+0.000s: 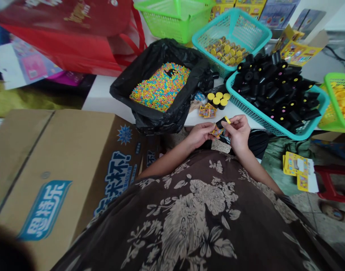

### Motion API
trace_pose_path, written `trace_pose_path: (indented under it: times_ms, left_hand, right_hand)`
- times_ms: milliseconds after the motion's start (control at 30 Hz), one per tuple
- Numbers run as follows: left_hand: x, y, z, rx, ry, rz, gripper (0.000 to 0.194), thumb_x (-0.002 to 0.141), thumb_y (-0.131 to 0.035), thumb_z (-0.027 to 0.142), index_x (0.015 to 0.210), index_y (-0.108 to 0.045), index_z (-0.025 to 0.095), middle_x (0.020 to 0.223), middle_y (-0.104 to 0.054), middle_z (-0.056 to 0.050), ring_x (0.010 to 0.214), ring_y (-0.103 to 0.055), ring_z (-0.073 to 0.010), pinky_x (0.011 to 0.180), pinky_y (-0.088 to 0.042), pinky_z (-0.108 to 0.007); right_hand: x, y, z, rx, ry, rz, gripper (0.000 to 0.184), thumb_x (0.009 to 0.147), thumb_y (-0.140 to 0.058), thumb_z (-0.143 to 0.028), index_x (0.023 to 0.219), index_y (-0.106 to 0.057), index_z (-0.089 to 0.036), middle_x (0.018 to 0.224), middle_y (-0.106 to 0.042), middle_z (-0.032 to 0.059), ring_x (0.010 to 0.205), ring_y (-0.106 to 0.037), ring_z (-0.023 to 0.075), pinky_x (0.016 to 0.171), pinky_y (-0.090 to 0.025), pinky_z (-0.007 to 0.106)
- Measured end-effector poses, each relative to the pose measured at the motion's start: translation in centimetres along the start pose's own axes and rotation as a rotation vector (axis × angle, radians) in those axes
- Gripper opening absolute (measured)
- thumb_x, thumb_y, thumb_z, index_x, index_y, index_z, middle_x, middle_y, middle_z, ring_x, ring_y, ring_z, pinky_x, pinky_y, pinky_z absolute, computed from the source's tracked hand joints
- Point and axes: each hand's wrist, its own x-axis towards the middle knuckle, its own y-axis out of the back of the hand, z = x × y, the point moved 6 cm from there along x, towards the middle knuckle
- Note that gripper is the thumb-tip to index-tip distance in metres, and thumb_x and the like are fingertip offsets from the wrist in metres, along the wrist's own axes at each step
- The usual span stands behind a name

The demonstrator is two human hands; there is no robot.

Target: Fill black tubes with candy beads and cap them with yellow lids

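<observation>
My left hand [199, 134] and my right hand [237, 131] meet just below the table edge, above my flowered shirt. Both are closed on a small black tube with a yellow cap [223, 121], and a small yellow-orange sticker [216, 132] is pinched between the fingers against it. On the white table [104, 94] just beyond lie more stickers [207, 111] and three capped tubes [218, 100]. A black bag [149, 113] full of small coloured candies [161, 88] sits to the left of them.
A teal basket [299, 128] of black tubes stands to the right, another teal basket [206, 35] with labelled tubes behind it, green baskets [330, 109] at the right and back. A large cardboard box [48, 158] fills the left. Sticker sheets [298, 169] and a red stool [330, 184] are on the floor.
</observation>
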Motion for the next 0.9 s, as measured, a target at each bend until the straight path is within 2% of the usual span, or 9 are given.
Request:
trace_pose_path:
  times_ms: [233,400,600,700,767,900]
  left_hand:
    - [0.0,0.5,-0.3,0.069,-0.012,0.051,0.044,0.066,-0.096,0.045,0.079,-0.069,0.012,0.072,-0.072,-0.002,0.057,-0.066,-0.0112,0.048,-0.048,-0.020]
    - [0.2,0.5,-0.5,0.074,-0.023,0.041,0.046,0.065,-0.096,0.048,0.077,-0.070,0.013,0.072,-0.071,-0.001,0.061,-0.065,-0.0118,0.051,-0.048,-0.022]
    - [0.2,0.2,-1.0,0.017,0.003,0.020,0.053,0.056,-0.100,0.051,0.079,-0.071,0.013,0.071,-0.071,0.000,0.065,-0.071,-0.0139,0.060,-0.052,-0.024]
    - [0.2,-0.2,-1.2,-0.015,0.029,0.012,0.048,0.061,-0.098,0.047,0.082,-0.072,0.013,0.074,-0.073,-0.001,0.067,-0.072,-0.0141,0.064,-0.055,-0.025]
    - [0.1,-0.3,-1.2,-0.028,0.039,0.019,0.043,0.066,-0.096,0.046,0.082,-0.071,0.014,0.076,-0.074,-0.002,0.066,-0.071,-0.0138,0.063,-0.056,-0.025]
    - [0.0,0.0,-0.9,0.005,0.041,0.041,0.037,0.076,-0.090,0.044,0.088,-0.072,0.013,0.078,-0.075,-0.004,0.059,-0.070,-0.0131,0.049,-0.049,-0.021]
  right_hand:
    - [0.2,0.3,-0.4,-0.092,0.003,-0.015,0.055,0.065,-0.095,-0.046,0.082,-0.046,-0.027,0.066,-0.051,-0.0094,0.046,-0.040,0.0084,0.040,-0.033,0.025]
    - [0.4,-0.1,0.1,-0.079,-0.079,-0.086,0.053,0.066,-0.094,-0.049,0.079,-0.047,-0.027,0.060,-0.051,-0.0099,0.042,-0.040,0.0085,0.037,-0.029,0.025]
    - [0.3,-0.3,-0.7,-0.087,-0.012,-0.048,0.057,0.059,-0.098,-0.047,0.079,-0.049,-0.027,0.064,-0.053,-0.0094,0.047,-0.043,0.0083,0.041,-0.034,0.024]
    - [0.4,-0.2,-0.5,-0.046,-0.043,-0.034,0.055,0.059,-0.097,-0.045,0.079,-0.049,-0.027,0.063,-0.054,-0.0101,0.045,-0.043,0.0081,0.040,-0.035,0.024]
    - [0.6,0.0,0.1,0.023,-0.092,-0.020,0.053,0.061,-0.095,-0.044,0.078,-0.048,-0.027,0.059,-0.052,-0.0111,0.039,-0.040,0.0074,0.037,-0.030,0.023]
    - [1.0,0.5,1.1,0.158,-0.160,0.021,0.051,0.064,-0.092,-0.044,0.077,-0.047,-0.026,0.051,-0.046,-0.0129,0.033,-0.040,0.0074,0.033,-0.020,0.021]
